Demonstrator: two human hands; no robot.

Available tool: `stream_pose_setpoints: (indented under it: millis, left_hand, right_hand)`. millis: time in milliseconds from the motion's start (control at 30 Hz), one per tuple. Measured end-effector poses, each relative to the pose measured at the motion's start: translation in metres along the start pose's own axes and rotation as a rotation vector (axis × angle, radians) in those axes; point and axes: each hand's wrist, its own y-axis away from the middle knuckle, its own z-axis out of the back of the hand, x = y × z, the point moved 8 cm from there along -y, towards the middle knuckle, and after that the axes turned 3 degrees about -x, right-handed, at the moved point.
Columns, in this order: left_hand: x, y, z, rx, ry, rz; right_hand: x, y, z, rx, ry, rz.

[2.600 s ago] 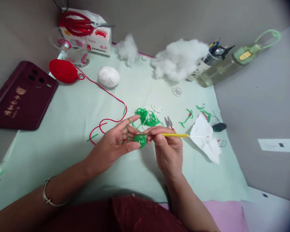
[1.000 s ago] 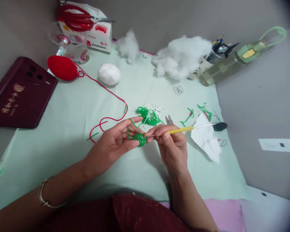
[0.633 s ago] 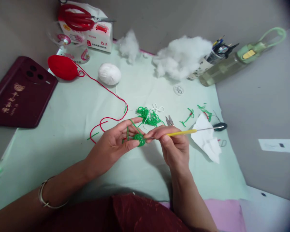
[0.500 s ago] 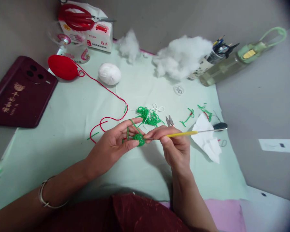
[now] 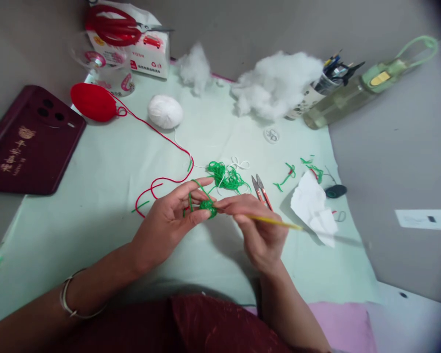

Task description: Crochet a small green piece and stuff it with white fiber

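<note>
My left hand (image 5: 171, 213) pinches a small green crochet piece (image 5: 208, 209) between thumb and fingers, with green yarn looped over its raised index finger. My right hand (image 5: 260, 228) is closed round a yellow-handled crochet hook (image 5: 275, 222), whose tip meets the green piece; the hook's far end is blurred. Just beyond my hands lies a loose tangle of green yarn (image 5: 226, 175) with a white strand across it. Orange-handled thread snips (image 5: 261, 190) lie behind my right hand, partly covered by it.
A red yarn ball (image 5: 93, 102) and a white yarn ball (image 5: 165, 112) sit at the back left, near a phone (image 5: 35, 139). White stuffing (image 5: 275, 86), a water bottle (image 5: 349, 100) and a pen cup (image 5: 312, 98) stand behind. Crumpled paper (image 5: 312, 203) lies at right.
The hook's outer end has swung down and towards me as my right hand turned. More of the snips now shows. The green piece stays in my left hand.
</note>
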Motion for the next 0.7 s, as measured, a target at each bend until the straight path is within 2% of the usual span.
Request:
stream_pose_setpoints:
  millis: [133, 300, 467, 700]
  left_hand:
    - [-0.003, 0.0, -0.002, 0.017, 0.034, -0.018]
    - [-0.003, 0.0, 0.001, 0.009, 0.019, -0.022]
    - [0.0, 0.0, 0.004, -0.034, -0.019, -0.024]
    - [0.002, 0.003, 0.01, -0.147, -0.092, -0.061]
  right_hand:
    - [-0.016, -0.001, 0.005, -0.108, -0.194, -0.157]
    - [-0.02, -0.001, 0.003, -0.092, -0.246, -0.173]
    - [-0.008, -0.001, 0.001, -0.034, -0.065, -0.09]
    - [0.018, 0.006, -0.011, 0.058, 0.323, 0.205]
